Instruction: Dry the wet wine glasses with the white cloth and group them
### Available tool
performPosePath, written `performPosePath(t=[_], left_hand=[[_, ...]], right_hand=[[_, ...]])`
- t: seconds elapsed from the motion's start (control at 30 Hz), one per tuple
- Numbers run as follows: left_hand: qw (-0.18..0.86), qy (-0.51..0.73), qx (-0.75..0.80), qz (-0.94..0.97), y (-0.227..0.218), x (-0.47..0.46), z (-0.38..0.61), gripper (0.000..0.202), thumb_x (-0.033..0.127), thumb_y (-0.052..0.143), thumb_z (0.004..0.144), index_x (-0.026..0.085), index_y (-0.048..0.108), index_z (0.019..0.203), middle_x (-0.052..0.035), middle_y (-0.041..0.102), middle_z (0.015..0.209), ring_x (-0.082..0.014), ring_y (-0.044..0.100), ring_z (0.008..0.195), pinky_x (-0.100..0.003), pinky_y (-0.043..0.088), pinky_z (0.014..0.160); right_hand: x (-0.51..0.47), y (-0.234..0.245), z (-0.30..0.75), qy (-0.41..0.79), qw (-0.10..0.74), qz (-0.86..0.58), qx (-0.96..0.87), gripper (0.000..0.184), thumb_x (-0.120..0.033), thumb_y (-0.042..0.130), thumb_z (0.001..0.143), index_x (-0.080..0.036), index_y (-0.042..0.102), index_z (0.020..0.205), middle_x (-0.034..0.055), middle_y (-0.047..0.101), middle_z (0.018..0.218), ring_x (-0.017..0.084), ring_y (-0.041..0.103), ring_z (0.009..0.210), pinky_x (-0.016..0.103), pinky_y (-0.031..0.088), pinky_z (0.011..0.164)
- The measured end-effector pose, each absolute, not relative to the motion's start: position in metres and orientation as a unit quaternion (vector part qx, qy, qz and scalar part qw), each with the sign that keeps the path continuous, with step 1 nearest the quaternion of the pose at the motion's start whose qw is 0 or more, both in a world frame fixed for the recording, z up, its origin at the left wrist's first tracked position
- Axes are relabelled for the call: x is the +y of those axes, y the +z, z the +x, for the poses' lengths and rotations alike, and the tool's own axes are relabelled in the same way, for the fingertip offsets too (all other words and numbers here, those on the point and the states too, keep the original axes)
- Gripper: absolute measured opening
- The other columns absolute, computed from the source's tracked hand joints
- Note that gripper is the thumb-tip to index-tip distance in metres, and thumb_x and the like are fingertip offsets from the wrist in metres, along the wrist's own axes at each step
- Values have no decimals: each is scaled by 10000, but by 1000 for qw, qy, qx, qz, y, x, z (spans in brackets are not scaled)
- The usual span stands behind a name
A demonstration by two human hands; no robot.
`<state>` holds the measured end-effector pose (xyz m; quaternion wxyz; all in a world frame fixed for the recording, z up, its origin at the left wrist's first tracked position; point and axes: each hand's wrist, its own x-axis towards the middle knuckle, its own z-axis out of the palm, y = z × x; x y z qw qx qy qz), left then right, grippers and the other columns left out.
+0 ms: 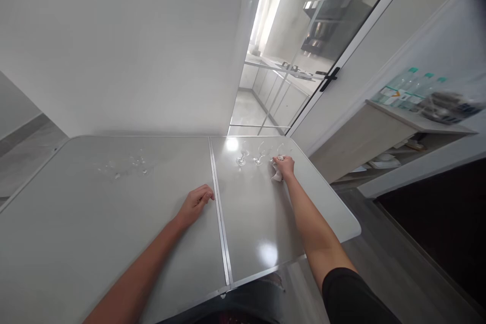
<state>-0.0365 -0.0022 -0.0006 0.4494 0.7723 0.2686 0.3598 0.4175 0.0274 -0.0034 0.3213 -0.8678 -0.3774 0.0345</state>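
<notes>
My right hand (284, 165) reaches far across the grey table (114, 223) and is closed on the base of a clear wine glass (281, 152), with a white cloth (277, 176) bunched under the palm. Two more clear wine glasses (242, 155) (259, 154) stand upright just left of it in a row. My left hand (197, 202) rests on the table near the metal seam (220, 212), its fingers curled loosely with nothing in them. Several clear glasses (125, 166) sit at the far left of the table, hard to make out.
A white wall stands behind the table. A glass door with a black handle (329, 79) is open onto a kitchen at the back. To the right is a low shelf (413, 121) carrying water bottles (402, 88). The table's right edge is rounded.
</notes>
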Motion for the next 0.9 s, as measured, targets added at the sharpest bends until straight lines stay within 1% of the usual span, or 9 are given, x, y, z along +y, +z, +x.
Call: performPosePath(t=[0.23,0.4,0.5,0.6,0.63,0.67,0.73,0.8,0.9], left_hand=[[454,365,267,768,-4,-2,-36,396,402,381,1043,183,628,825,-35,560,820,-149,462,711,-281,354,675],[452,375,267,764,-6,-1,-35,400,412,401,1036,176,637,814,-32,554,794,-147,470,710,-276,365,688],[453,376,262,765,-5,-4,-35,424,433,400,1034,168,656,822,-35,557,800,-143,490,722,-272,378,704],[454,372,271,763,-5,-6,-35,462,461,387,1031,163,668,819,-38,564,802,-141,508,731,-268,387,714],[454,371,275,762,-6,-6,-35,471,471,389,1028,162,668,808,-37,566,794,-141,511,731,-267,386,710],[450,375,285,759,-6,-6,-35,477,478,394,1024,161,665,793,-35,567,789,-139,511,729,-266,383,710],[447,386,309,745,-8,-5,-36,488,484,396,1020,161,649,757,-24,562,761,-132,499,705,-264,373,696],[454,406,341,716,-10,-4,-36,494,491,393,1017,161,628,735,-10,540,710,-125,479,667,-262,362,672],[490,457,386,635,-13,0,-36,513,533,401,1000,162,579,695,16,472,609,-113,430,593,-256,333,610]], right_hand=[[28,-5,413,33,303,-873,-381,347,-453,716,742,-135,798,855,163,782,879,244,717,808,259,476,667],[22,7,404,28,293,-876,-381,364,-437,719,729,-148,797,935,159,783,924,254,719,828,278,484,683],[7,15,400,37,283,-876,-389,352,-405,729,691,-122,791,891,193,770,879,297,713,802,326,481,672],[-15,14,394,2,252,-906,-341,231,-363,747,643,-154,774,738,216,732,751,338,684,720,398,454,622],[-22,12,389,-34,258,-917,-302,189,-339,744,638,-170,771,717,228,719,736,348,673,707,417,444,607],[-29,9,380,-58,262,-922,-279,191,-307,713,660,-166,781,770,255,713,759,371,666,723,445,435,606],[-40,7,350,-143,324,-898,-261,290,-254,644,695,-168,776,939,225,727,817,382,669,743,464,446,625],[-44,12,305,-221,403,-820,-342,275,-243,605,761,-176,753,982,176,741,873,345,680,772,439,476,678],[-37,33,218,-208,453,-699,-513,213,-281,576,862,-166,722,965,123,740,879,268,690,797,354,501,738]])
